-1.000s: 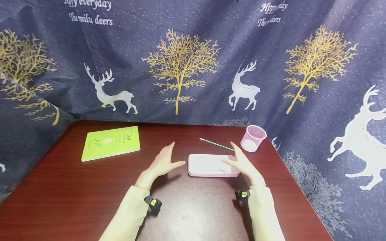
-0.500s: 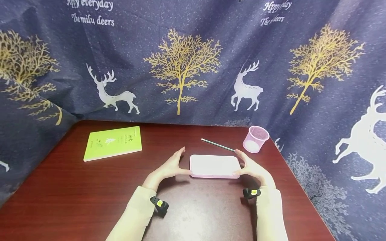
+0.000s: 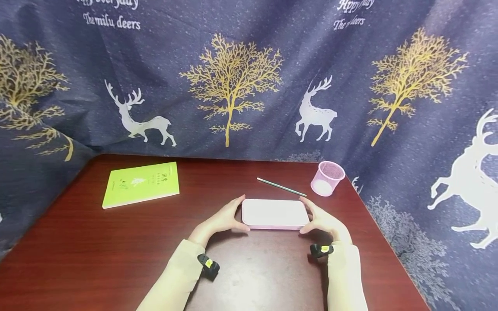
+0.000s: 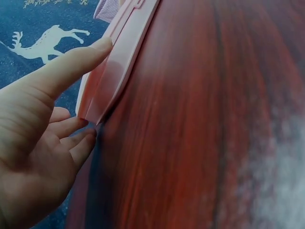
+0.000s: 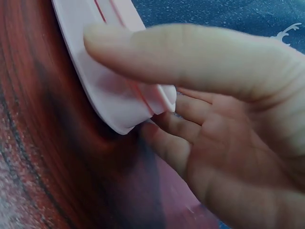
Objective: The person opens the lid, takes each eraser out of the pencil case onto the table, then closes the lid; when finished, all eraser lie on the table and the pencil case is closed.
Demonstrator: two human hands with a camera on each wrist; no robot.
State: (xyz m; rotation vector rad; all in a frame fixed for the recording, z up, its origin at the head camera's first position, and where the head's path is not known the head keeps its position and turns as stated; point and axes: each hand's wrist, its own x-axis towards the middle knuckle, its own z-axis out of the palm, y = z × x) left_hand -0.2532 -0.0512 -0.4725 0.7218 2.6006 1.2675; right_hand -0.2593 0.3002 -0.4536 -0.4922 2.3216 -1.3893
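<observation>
Left hand (image 3: pixel 221 219) grips one end of the pale pink case (image 3: pixel 275 214), right hand (image 3: pixel 327 222) grips the other, thumbs (image 5: pixel 157 55) on its near side. It's on the tabletop (image 3: pixel 97 246), or maybe barely off it, hard to tell. Thin green pencil (image 3: pixel 282 187) lies just behind, pink mesh cup (image 3: pixel 327 178) near that.

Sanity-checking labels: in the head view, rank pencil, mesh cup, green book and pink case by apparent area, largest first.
1. Green book
2. Pink case, fairly close behind
3. Mesh cup
4. Pencil, just a thin line

Apparent area only; the case lies nearer than the book, so true sizes are unsure.
</observation>
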